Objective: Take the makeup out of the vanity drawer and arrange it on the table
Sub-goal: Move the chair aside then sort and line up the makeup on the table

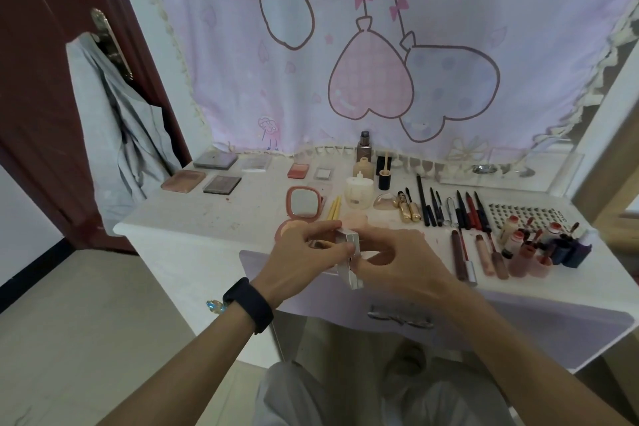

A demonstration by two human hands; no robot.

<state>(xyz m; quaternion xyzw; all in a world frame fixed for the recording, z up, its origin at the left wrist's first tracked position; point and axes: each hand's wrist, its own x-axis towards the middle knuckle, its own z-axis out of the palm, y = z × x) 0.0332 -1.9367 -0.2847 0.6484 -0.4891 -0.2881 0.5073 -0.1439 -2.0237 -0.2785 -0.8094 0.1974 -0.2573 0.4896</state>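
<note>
The white table (pixel 193 214) carries most of the makeup in groups (palettes (pixel 202 176) back left, pencils (pixel 449 207) in the middle, lip tubes (pixel 484 256) on the right), and the lilac drawer (pixel 518 318) stands pulled out below it. Over the table's front edge the left hand (pixel 304 256) and right hand (pixel 397 263) both pinch a small silver case (pixel 350 238) with curled fingers. I judge this a late item in transfer, and the next move calls for a free spot beside like things.

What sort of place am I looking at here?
Most likely a bedroom corner at home: a white vanity table with its drawer open, palettes, pencils and lip tubes laid out in rows, and a cartoon cloth hanging behind it.
</note>
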